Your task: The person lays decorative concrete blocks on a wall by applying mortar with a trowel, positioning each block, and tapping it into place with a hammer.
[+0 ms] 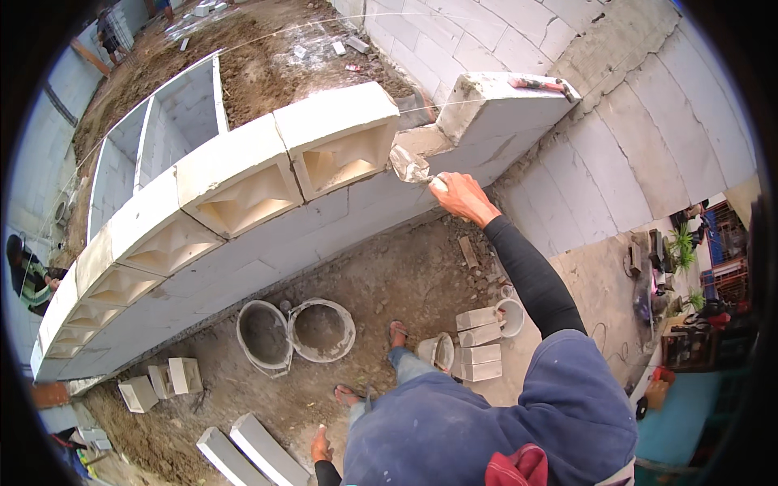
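Observation:
My right hand point(463, 198) is closed round the handle of a trowel point(410, 164). Its mortar-smeared blade is at the gap between the last cream ventilation block point(344, 138) and a raised white block point(494, 105). Grey-brown mortar point(425, 140) lies in that gap. Along the wall top, several more hollow ventilation blocks point(239, 198) stand in a row. Low beside my body hangs my left hand point(322, 445), fingers partly stretched, with nothing visible in it. A red hand tool point(539, 84) rests on the raised block.
Two round mortar tubs point(322, 330) sit on the dirt, near loose ventilation blocks point(185, 376) and long white blocks point(267, 449). Buckets point(436, 351) and stacked blocks point(480, 362) stand right of my feet. A string point(284, 34) spans the wall. Another person point(28, 279) is at far left.

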